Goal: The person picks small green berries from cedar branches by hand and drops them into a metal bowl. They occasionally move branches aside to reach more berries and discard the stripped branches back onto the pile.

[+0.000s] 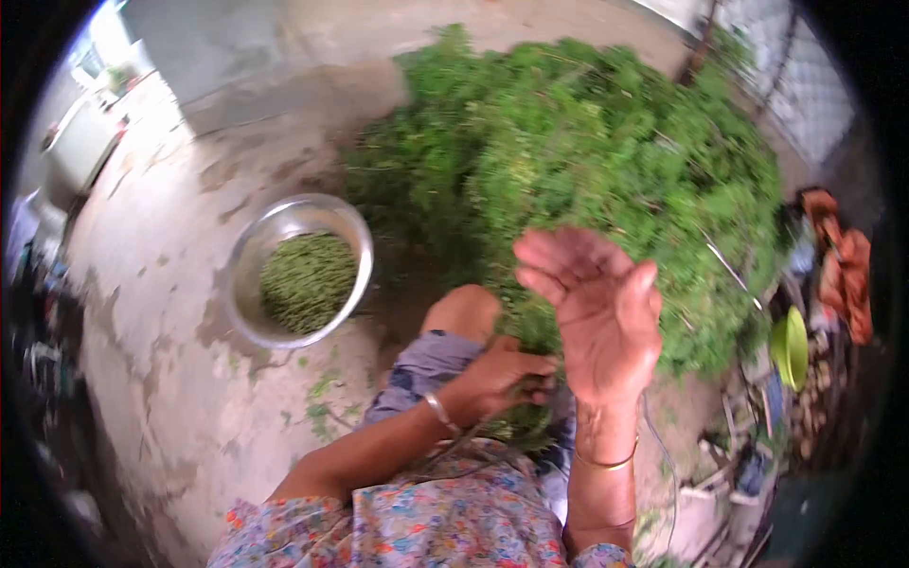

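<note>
My left hand [507, 377], a silver bangle at its wrist, is over my lap with its fingers curled closed around some thin green plant stems. Below it, a leafy green sprig [530, 426] lies across my lap; the fingers partly hide where the stems run. Raised in front of the plant pile is my right hand [604, 312], palm toward me, fingers loosely bent and the thumb apart, with nothing seen in it. A large heap of cut leafy green plants [606, 151] spreads just beyond. To the left stands a metal basin [248, 320] holding slender green pods [308, 282].
Concrete floor [161, 322] extends to the left, with scattered leaf bits [322, 393] near the basin. On the right are a yellow-green bowl [792, 348], orange-brown cloth [852, 284] and assorted clutter. A thin cord [670, 464] runs beside my right forearm.
</note>
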A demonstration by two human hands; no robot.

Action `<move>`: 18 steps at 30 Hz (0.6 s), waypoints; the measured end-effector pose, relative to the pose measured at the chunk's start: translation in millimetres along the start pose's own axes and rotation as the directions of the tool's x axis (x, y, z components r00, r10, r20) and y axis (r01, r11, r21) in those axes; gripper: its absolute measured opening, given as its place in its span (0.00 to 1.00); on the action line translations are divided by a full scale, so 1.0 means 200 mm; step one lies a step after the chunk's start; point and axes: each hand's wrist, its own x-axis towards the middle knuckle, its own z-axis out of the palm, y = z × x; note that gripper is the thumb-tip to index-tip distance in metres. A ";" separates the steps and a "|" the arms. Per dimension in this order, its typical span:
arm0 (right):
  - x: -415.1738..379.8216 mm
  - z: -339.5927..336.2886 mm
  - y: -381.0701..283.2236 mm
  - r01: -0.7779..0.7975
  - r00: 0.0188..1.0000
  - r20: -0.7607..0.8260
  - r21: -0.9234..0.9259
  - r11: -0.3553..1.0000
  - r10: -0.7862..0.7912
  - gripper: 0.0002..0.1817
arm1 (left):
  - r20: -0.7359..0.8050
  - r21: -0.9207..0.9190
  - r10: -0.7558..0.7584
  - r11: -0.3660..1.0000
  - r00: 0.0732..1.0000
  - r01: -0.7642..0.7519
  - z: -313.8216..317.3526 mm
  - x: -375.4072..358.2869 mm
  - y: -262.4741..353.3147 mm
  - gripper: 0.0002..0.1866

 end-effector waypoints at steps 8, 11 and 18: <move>-0.49 -0.44 -0.11 -0.146 0.782 -0.600 -0.436 0.888 -0.167 0.11 | 0.160 -0.727 -0.367 0.585 0.917 0.361 0.01 0.13 0.06 0.10; -0.57 -0.41 -0.11 -0.206 0.753 -0.644 -0.425 0.882 -0.134 0.06 | 0.167 -0.684 -0.363 0.627 0.917 0.373 0.04 0.13 0.09 0.10; -0.60 -0.36 -0.02 -0.253 0.842 -0.538 -0.466 0.848 -0.045 0.13 | 0.134 -0.568 -0.354 0.738 0.926 0.364 0.08 0.12 0.14 0.16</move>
